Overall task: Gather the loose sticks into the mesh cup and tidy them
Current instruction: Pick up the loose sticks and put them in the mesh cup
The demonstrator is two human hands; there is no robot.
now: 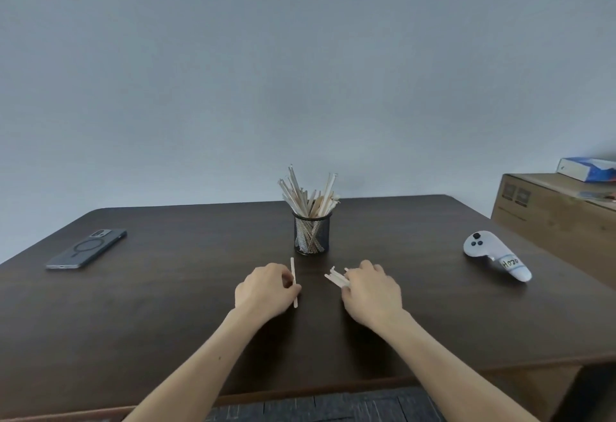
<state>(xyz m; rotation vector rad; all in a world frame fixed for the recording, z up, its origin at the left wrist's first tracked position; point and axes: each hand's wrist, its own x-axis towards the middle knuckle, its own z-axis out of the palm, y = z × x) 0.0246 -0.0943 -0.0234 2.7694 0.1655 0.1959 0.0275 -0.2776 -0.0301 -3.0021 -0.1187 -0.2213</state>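
Centre frame: we are noting the mesh cup (312, 233) standing upright on the dark counter (166, 305), with a fanned bunch of sticks (308, 195) inside. Just below it, the left hand (263, 291) is pinching a single stick (293, 280) with curled fingers, the stick pointing up-frame. The right hand (371, 291) is gripping a small bundle (336, 277), ends poking out leftward. A phone (87, 249) is lying at left, a white controller (493, 255) at right.

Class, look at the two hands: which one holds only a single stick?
The left hand: it pinches one lone stick. The right hand grips a small bundle of sticks instead.
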